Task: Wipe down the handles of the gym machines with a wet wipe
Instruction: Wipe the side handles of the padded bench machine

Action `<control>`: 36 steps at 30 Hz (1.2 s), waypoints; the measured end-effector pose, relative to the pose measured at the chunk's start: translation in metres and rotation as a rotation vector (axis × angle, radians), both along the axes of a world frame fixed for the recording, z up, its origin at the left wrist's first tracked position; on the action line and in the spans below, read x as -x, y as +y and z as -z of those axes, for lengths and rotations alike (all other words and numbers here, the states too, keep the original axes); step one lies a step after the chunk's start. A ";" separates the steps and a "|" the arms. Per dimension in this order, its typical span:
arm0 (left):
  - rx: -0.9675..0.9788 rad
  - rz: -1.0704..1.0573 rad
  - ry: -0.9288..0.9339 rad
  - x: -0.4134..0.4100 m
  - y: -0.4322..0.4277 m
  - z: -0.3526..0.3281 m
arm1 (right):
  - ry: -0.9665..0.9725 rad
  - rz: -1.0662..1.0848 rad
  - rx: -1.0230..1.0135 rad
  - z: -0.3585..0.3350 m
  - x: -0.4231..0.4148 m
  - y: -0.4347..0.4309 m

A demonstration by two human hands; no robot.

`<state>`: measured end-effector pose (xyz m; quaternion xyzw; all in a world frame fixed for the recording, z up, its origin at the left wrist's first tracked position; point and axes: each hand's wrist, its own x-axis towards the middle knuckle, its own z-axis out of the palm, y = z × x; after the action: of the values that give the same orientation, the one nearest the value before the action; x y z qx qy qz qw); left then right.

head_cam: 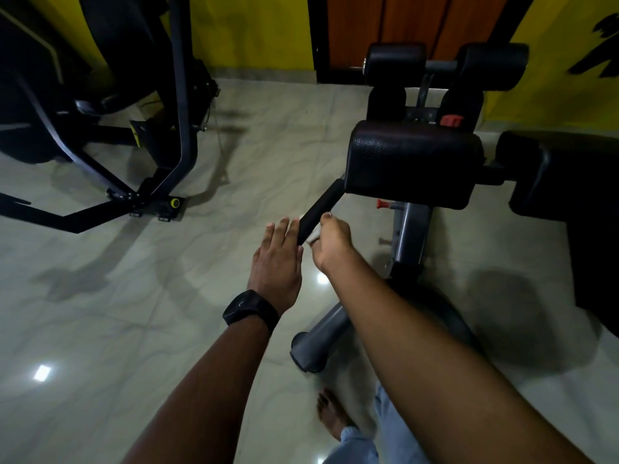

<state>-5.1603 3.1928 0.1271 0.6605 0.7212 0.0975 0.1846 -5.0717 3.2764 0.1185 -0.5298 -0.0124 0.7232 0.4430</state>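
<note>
Pinching limp wet wipe (312, 237) round foam handle (321, 205) end, R hand (335, 244) curled on it; L hand (276, 259) flat, fingers straight, alongside. Foam prob. soft, grippy: wrap & squeeze.

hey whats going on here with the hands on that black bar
A person is wiping a gym machine's handle. Their right grip, a bare hand, holds a white wet wipe against the lower end of the black foam handle, which sticks out from under the padded seat. The left grip, open with straight fingers and a black watch on the wrist, sits just beside the handle's end. Wiping looks under way.
</note>
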 end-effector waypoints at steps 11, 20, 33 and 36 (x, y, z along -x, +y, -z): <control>-0.003 0.019 -0.006 0.003 -0.001 0.000 | 0.304 0.053 0.113 -0.008 -0.009 -0.018; 0.009 0.059 0.013 0.006 -0.008 -0.002 | 0.033 0.032 -0.050 -0.015 0.010 -0.028; -0.011 0.039 0.009 0.007 -0.011 -0.004 | -1.067 -0.518 -0.931 0.016 -0.007 -0.026; -0.013 0.024 0.007 0.005 -0.012 -0.004 | -1.121 -0.653 -1.080 0.033 -0.016 -0.033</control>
<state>-5.1657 3.1805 0.1311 0.6707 0.7132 0.0978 0.1788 -5.0559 3.2434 0.0856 -0.4955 -0.7269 0.3398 0.3326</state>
